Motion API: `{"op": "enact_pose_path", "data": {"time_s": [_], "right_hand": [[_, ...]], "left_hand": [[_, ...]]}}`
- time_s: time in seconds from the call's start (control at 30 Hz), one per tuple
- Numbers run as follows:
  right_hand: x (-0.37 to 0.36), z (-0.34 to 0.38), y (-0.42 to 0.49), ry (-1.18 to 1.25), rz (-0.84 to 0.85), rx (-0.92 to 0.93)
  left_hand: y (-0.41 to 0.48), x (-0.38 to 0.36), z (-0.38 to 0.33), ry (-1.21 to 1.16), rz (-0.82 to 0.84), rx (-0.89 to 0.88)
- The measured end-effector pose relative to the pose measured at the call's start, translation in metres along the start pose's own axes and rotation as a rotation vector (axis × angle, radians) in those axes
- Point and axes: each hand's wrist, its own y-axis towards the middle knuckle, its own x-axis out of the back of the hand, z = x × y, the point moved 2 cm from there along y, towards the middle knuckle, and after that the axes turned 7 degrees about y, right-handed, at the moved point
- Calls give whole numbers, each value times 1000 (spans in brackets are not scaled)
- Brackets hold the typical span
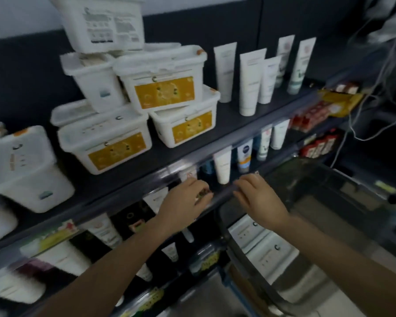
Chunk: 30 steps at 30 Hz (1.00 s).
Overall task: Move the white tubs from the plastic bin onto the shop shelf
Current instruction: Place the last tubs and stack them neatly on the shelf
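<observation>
White tubs (162, 88) stand stacked on the shop shelf (226, 128), above and left of both hands. More tubs (264, 245) lie in the plastic bin (325, 177), below the right hand (257, 197). Left hand (188, 199) and right hover empty, fingers loosely bent. I judge this a pause between placements; next, reach down for another tub.

The tubs (105, 138) are white, several with yellow-orange labels (117, 151) speckled in paler marks. The shelf (242, 126) is dark grey, the tubes (250, 83) on it white with faint grey-green print. The packs (318, 146) are red, and the bin (343, 179) is smoky clear.
</observation>
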Motion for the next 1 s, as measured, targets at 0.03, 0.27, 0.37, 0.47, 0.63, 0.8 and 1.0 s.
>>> {"op": "enact_pose_path", "data": {"time_s": [0.03,0.27,0.37,0.47,0.63,0.8,1.0], "right_hand": [[-1,-18,-13,-12,16,-51],[-27,-141,-91,4,350,-500],[-48,-179,-113,7,561,-712],[-59,-195,-121,87,691,-834],[-78,-218,-150,76,871,-941],[-99,-235,-170,58,829,-928],[-93,-252,-175,149,1054,-928]], "left_hand": [[7,-17,-5,-30,63,-2],[38,-116,-28,-100,322,13],[50,-149,-35,-85,445,46],[63,-178,-37,-141,539,90],[76,-216,-43,-125,638,151],[86,-250,-51,-59,745,169],[117,-279,-71,64,800,9]]}}
